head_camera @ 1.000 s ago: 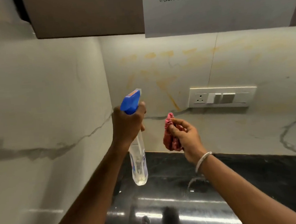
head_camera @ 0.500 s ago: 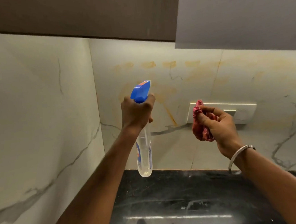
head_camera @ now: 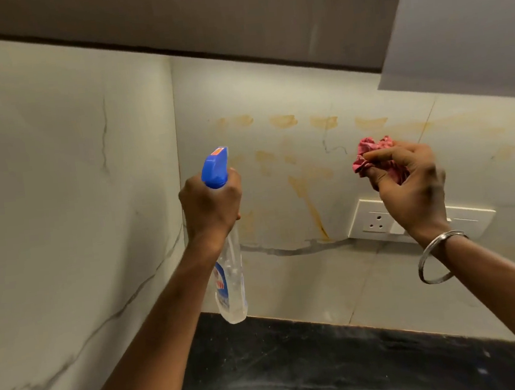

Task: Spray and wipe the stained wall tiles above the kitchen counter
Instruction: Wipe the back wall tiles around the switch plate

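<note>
Yellow stains [head_camera: 307,190] still on wall tiles [head_camera: 271,93] | left hand [head_camera: 210,204] grip wraps spray bottle [head_camera: 223,229], nozzle at 12 | right hand [head_camera: 412,186] pinches pink cloth [head_camera: 372,155] | step: spraying, prob | next: squeeze toward 1 o'clock stains, avoid socket [head_camera: 375,219] at 3

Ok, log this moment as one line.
left hand: holds spray bottle upright | right hand: bunched pink cloth, off wall | yellow stains: unwiped | socket plate: beside stains

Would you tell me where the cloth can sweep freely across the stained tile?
Free between the spray bottle and the red cloth, over the orange stains. Crowded lower right, where the switch plate juts out.
</note>
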